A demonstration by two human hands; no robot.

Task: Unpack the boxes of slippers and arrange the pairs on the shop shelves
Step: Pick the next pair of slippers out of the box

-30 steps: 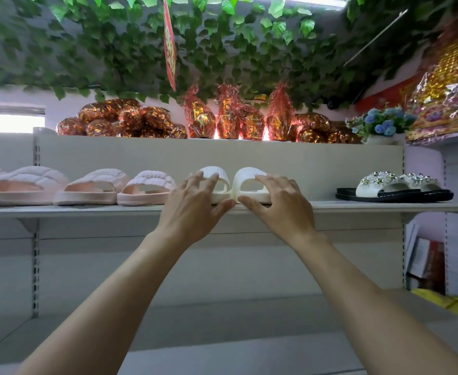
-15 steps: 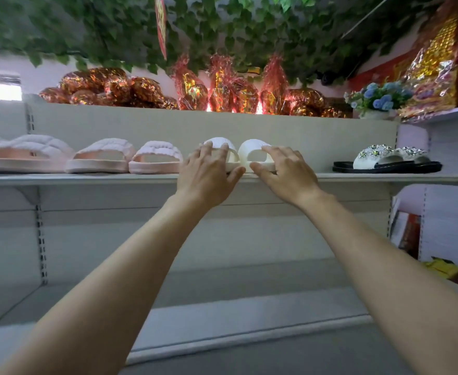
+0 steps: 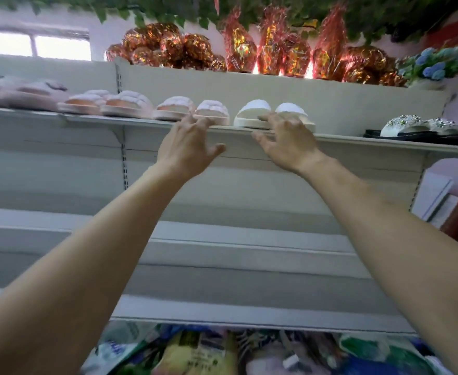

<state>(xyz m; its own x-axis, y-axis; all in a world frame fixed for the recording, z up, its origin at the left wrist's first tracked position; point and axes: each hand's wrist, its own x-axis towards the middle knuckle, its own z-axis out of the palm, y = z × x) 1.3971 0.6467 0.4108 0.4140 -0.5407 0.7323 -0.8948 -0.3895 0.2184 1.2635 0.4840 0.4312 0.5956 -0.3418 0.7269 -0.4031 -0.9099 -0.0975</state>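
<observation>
Now that our hands have come off the white pair [image 3: 272,115], which half a second ago they were still cupping from both sides, we judge this pair placed: it sits side by side on the upper shelf [image 3: 339,139], toes toward us. Our left hand [image 3: 188,147] hangs just below the shelf edge with fingers spread and relaxed, holding nothing, its fingertips near the pink quilted pair [image 3: 192,111]. Our right hand [image 3: 287,142] is likewise released, fingers loosely splayed; its fingertips overlap the front of the white pair, though we cannot tell whether they still touch it.

Left of our left hand, more pink pairs [image 3: 108,104] line the same shelf. Well to the right of our right hand stands a jewelled black-soled pair [image 3: 417,129]. Between that pair and the white one the shelf shows bare board, so we judge the next pair could go there.

As for containers, no slipper box shows. Below our forearms, under the lowest shelf, lie plastic-wrapped goods [image 3: 195,350], too blurred to name.
</observation>
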